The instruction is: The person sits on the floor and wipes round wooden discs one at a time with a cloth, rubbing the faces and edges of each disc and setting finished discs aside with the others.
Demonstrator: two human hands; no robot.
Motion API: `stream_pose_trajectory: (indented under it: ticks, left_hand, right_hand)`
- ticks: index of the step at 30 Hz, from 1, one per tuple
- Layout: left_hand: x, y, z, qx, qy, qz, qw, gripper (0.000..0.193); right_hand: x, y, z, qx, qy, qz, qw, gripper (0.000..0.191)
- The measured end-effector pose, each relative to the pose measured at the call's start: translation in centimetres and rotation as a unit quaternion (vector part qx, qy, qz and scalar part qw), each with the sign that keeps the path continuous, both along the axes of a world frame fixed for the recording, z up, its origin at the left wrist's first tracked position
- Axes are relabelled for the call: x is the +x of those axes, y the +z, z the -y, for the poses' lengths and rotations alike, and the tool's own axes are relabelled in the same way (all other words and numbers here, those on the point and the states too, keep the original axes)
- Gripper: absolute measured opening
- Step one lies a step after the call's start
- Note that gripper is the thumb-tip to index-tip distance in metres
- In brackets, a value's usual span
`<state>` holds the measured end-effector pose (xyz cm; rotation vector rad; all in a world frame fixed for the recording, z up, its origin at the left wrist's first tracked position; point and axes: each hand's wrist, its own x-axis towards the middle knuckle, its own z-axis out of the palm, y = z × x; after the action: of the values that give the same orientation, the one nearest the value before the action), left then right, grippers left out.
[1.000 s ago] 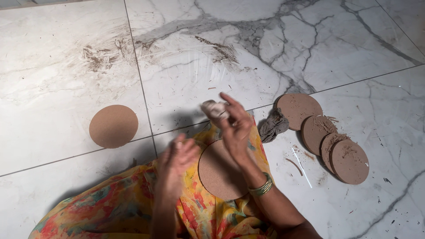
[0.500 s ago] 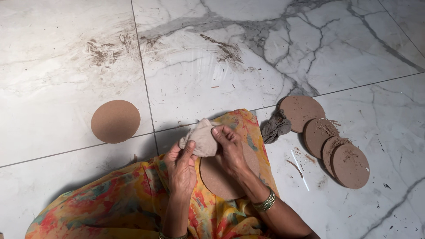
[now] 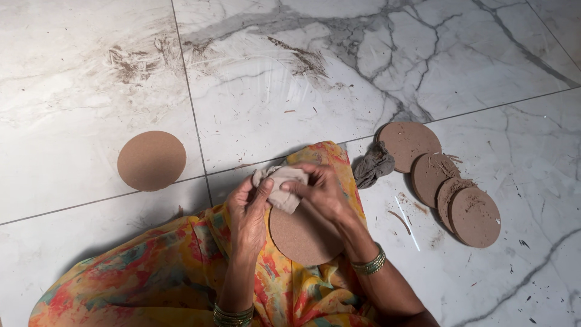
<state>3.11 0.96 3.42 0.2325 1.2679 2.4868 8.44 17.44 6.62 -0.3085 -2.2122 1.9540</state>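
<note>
Both the left hand (image 3: 251,209) and the right hand (image 3: 321,191) pinch a pale lump of clay (image 3: 281,186), held just above the brown disc (image 3: 302,236) on the lap. A row of discs (image 3: 445,181) lies right of that disc, and a single disc (image 3: 151,160) lies well apart to its left.

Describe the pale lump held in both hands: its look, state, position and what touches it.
The pale lump is beige, soft-looking and creased, like clay or a wadded cloth; which one cannot be told. It is irregular, folded at the top. The left hand pinches its left side and the right hand grips its right. It sits above the upper edge of a brown round disc on the lap, seemingly touching it.
</note>
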Motion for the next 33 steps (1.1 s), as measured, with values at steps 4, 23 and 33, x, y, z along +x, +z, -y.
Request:
stream_pose_trajectory:
  ticks: [4, 23, 33]
  left_hand:
    - [-0.5, -1.6, 0.6, -0.127, 0.002, 0.043, 0.991, 0.042]
    - [1.4, -4.9, 2.1, -0.358, -0.160, 0.026, 0.920, 0.041]
    - [0.4, -10.8, 3.6, 0.071, -0.097, 0.181, 0.976, 0.064]
  right_hand:
    - [0.7, 0.1, -4.3, 0.003, -0.183, -0.034, 0.983, 0.011]
    - [8.2, -4.6, -4.2, 0.104, -0.201, 0.111, 0.968, 0.045]
    - [-0.2, -2.2, 0.2, 0.345, -0.196, -0.181, 0.900, 0.031]
